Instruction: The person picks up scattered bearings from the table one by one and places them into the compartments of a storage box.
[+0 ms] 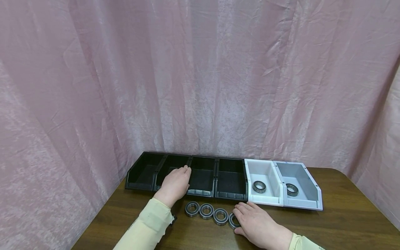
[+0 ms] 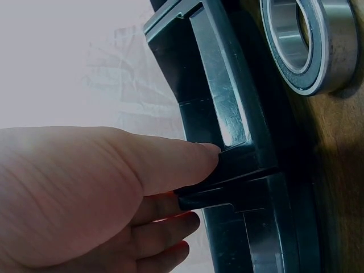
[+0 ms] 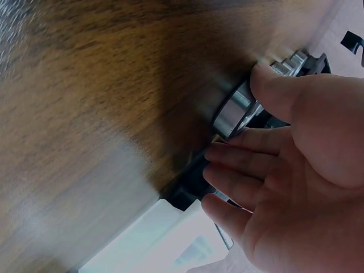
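Note:
At the row of black bins point(image 1: 201, 192), my left hand point(image 1: 175, 182) reaches over the divider between two of them, fingers extended. Close up in the left wrist view, its thumb point(image 2: 199, 162) lies on one side of that divider and its fingers point(image 2: 170, 230) on the other. My right hand point(image 1: 254, 224) pinches the rightmost metal ring bearing point(image 1: 232, 221) on the table between thumb and fingertips. In the right wrist view the bearing point(image 3: 234, 112) sits edge-on against the thumb, and the lower fingers are spread. Three more bearings point(image 1: 206, 211) lie in a line to its left.
Right of the black bins stand a white bin point(image 1: 265, 200) and a grey-white bin point(image 1: 304, 203), each holding one bearing. All the bins sit side by side along the back of the wooden table point(image 1: 340, 194). A pink curtain point(image 1: 218, 86) hangs behind.

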A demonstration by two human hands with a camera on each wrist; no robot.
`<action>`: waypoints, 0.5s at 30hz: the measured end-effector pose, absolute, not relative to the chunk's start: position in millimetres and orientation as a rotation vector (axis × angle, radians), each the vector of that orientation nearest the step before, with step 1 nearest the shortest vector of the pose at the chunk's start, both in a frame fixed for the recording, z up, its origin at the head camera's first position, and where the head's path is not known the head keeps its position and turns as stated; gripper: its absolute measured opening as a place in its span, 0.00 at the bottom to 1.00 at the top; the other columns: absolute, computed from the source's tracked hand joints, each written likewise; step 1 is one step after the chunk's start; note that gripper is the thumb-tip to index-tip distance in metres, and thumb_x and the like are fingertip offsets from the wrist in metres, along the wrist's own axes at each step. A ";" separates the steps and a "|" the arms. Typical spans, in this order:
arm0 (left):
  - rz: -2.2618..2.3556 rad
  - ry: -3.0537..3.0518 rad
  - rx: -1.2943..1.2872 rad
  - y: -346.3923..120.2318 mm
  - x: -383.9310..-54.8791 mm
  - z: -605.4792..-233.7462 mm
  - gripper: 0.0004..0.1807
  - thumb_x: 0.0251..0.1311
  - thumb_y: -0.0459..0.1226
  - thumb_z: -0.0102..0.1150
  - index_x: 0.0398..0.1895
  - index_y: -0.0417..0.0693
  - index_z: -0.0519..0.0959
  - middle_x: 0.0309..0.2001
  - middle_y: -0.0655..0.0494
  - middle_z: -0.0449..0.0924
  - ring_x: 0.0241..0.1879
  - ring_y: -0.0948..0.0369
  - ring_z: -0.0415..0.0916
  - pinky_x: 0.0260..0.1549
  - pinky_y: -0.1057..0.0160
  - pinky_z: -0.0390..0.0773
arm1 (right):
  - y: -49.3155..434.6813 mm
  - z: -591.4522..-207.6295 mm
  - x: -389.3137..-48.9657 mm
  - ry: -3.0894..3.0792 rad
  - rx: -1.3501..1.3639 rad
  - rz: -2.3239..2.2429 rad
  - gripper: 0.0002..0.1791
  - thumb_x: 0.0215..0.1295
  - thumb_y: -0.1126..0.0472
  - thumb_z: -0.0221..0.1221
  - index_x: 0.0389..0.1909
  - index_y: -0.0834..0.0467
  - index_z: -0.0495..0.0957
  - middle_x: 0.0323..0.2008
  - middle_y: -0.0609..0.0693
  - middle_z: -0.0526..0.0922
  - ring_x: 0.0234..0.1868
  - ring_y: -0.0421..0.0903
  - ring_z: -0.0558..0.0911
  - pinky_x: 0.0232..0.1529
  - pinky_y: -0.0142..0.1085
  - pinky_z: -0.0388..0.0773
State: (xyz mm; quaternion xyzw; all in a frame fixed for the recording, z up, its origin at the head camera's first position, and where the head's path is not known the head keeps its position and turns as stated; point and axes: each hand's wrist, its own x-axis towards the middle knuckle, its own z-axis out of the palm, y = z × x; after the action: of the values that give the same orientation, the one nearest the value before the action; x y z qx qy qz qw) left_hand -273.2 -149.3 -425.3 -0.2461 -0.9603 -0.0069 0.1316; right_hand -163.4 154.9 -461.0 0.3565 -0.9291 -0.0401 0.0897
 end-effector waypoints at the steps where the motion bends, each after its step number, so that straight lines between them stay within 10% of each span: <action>1: -0.009 -2.775 -0.721 -149.7 -274.3 -427.0 0.32 0.66 0.35 0.79 0.70 0.31 0.79 0.69 0.35 0.81 0.69 0.43 0.80 0.72 0.46 0.77 | 154.8 -461.1 -163.3 -2.760 1.059 -0.123 0.27 0.72 0.45 0.72 0.57 0.64 0.85 0.57 0.59 0.87 0.63 0.59 0.85 0.66 0.54 0.81; 15: -0.019 -2.806 -0.703 -148.8 -273.0 -424.4 0.33 0.66 0.36 0.79 0.71 0.32 0.79 0.71 0.36 0.80 0.70 0.45 0.79 0.72 0.47 0.77 | 152.8 -455.2 -162.2 -2.807 1.057 -0.139 0.27 0.73 0.45 0.72 0.56 0.64 0.85 0.57 0.60 0.87 0.64 0.60 0.84 0.68 0.54 0.81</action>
State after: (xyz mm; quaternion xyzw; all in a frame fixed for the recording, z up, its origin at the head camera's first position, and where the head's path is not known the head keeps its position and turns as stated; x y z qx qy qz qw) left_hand -273.0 -148.8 -424.4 -0.2410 -0.9625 -0.0064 0.1243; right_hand -162.2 152.8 -455.2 0.3511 -0.9326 -0.0462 0.0696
